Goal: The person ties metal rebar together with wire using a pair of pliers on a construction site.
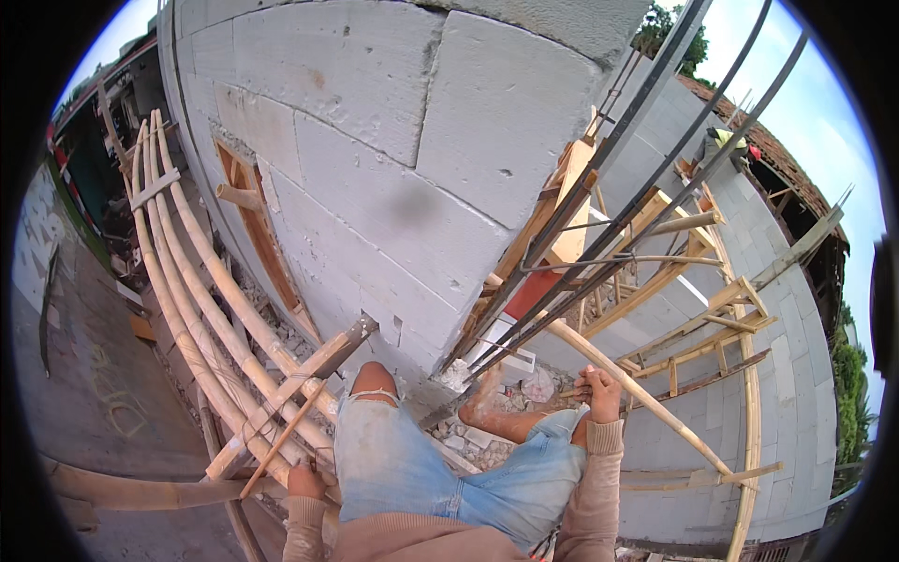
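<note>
Left hand (305, 481) at bamboo poles (236, 292), grip unclear; right hand (600, 391) curled, hold unclear.

The fingertips of the left hand (305, 481) are hidden, so I cannot tell if it grips the bamboo poles (217, 323), while the small thing at the right hand (599, 391) is too little to recognise. The picture's edge cuts off the brown top (421, 540) below and the steel bars (650, 84) above. The distant person (729, 142) is too small for telling any action.
</note>
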Tool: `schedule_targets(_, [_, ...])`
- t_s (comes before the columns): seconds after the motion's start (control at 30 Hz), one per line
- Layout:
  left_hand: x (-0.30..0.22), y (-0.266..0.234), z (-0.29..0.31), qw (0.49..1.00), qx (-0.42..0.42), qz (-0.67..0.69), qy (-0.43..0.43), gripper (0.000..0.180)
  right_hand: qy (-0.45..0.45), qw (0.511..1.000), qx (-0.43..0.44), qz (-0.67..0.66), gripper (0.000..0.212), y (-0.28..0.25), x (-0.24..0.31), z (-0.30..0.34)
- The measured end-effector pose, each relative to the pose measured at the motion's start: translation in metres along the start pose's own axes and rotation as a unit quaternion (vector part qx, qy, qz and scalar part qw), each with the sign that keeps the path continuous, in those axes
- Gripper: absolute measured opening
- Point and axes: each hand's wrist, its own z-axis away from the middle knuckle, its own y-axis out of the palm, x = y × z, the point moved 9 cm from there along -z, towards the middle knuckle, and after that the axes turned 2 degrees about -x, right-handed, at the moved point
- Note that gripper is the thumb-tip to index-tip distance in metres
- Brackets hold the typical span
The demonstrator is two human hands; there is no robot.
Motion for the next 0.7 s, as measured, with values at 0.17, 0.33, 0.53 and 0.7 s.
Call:
schedule_targets(0.17, [-0.029, -0.011, -0.023, 0.996, -0.018, -0.082, 0.009, 0.028, -0.057, 0.997, 0.014, 0.048, 0.021, 0.032, -0.001, 0.037])
schedule_targets(0.33, [-0.087, -0.088, -0.065, 0.975, -0.076, 0.209, 0.006, 0.028, -0.236, 0.954, 0.148, 0.106, 0.038, 0.153, 0.094, 0.140])
schedule_targets(0.53, [-0.436, -0.224, 0.045, 0.838, -0.162, 0.337, 0.398, 0.027, -0.375, 0.891, 0.239, -0.088, 0.084, 0.220, 0.196, 0.206])
schedule_targets(0.7, [-0.568, -0.297, 0.110, 0.694, -0.094, 0.365, 0.614, 0.027, -0.446, 0.874, 0.028, -0.193, 0.057, 0.139, 0.302, 0.200])
